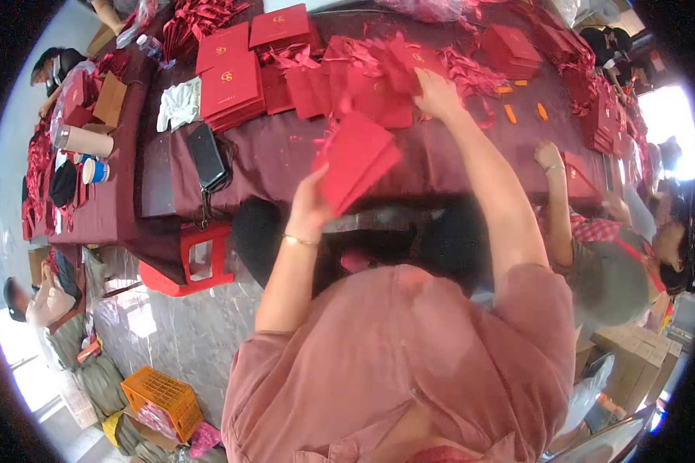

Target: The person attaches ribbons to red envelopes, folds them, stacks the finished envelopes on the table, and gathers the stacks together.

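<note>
Several red folded cards or bags (357, 163) are fanned out in my left hand (310, 202), which is closed round their lower left edge above the table's front edge. Farther out, my right hand (435, 94) reaches over the table to a red bag (411, 63) with gold print; its fingers touch or grip the bag's edge, partly blurred. Red bags with ribbons (309, 86) lie in an overlapping row between and beyond my hands. Left of them stands a stack of red bags (229, 91) with gold print.
A black phone or pouch (207, 157) and white gloves (179, 105) lie at the left on the dark red tablecloth (262, 166). Orange cutters (510, 113) are at the right, near a co-worker's hand (549, 155). A red stool (185, 266) stands below the table.
</note>
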A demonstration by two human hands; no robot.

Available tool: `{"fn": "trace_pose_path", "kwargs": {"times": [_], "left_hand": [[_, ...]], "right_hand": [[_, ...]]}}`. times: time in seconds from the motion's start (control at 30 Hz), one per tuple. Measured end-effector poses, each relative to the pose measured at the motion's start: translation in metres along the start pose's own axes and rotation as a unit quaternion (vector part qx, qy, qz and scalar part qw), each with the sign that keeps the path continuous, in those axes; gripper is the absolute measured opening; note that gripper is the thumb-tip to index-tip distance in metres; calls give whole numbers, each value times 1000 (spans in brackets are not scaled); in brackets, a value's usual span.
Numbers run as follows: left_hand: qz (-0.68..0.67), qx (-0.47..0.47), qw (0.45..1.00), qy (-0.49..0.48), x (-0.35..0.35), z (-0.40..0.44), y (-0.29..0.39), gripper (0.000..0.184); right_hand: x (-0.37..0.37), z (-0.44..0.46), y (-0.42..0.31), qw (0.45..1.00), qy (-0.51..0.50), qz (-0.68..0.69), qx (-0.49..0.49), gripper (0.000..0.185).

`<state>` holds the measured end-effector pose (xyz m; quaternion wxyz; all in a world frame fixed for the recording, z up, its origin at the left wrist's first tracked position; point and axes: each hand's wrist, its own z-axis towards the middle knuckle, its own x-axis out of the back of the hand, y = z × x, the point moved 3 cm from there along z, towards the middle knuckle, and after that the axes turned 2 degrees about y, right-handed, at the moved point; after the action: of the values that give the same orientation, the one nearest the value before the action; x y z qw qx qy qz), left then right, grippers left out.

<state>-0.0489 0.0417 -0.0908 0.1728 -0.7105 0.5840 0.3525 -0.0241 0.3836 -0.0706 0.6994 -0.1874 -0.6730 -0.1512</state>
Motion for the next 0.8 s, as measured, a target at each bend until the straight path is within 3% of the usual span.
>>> {"fn": "trace_pose_path", "kwargs": {"times": [0.07, 0.1, 0.13, 0.2, 0.27, 0.3, 0.4, 0.53, 0.63, 0.7, 0.73, 0.8], "left_hand": [[-64, -12, 986, -150, -6, -12, 17, 34], [-73, -19, 990, -120, -3, -10, 21, 34], [-75, -21, 990, -121, -7, -12, 20, 34], [39, -70, 997, -17, -10, -17, 17, 35], [50, -69, 995, -42, -14, -19, 10, 35], [60, -64, 996, -23, -12, -15, 6, 34], [58, -44, 997, -7, -12, -7, -10, 33], [64, -62, 996, -16, -7, 3, -25, 34], [-20, -39, 996, -74, -21, -11, -28, 39], [-41, -64, 973, -218, -31, -20, -28, 43], [-41, -64, 973, -216, -25, -15, -31, 43], [117, -111, 984, -81, -4, -2, -35, 38]], "right_hand": [[5, 2, 10, 993, 111, 10, 37, 50], [15, -1, 12, 973, 222, 43, 56, 40], [31, -1, 15, 967, 249, 37, 48, 34], [63, -3, 16, 959, 276, 67, 6, 28], [89, -8, 14, 924, 372, 69, 50, 24], [105, -13, 10, 939, 331, 94, 27, 27], [143, -48, -28, 901, 391, 158, 106, 28], [131, -116, -92, 892, 361, 127, 241, 36], [62, -172, -129, 925, 243, 110, 269, 39], [31, -197, -140, 930, 185, 146, 282, 40], [26, -205, -145, 934, 149, 164, 280, 42], [26, -212, -146, 937, 111, 173, 281, 43]]}}
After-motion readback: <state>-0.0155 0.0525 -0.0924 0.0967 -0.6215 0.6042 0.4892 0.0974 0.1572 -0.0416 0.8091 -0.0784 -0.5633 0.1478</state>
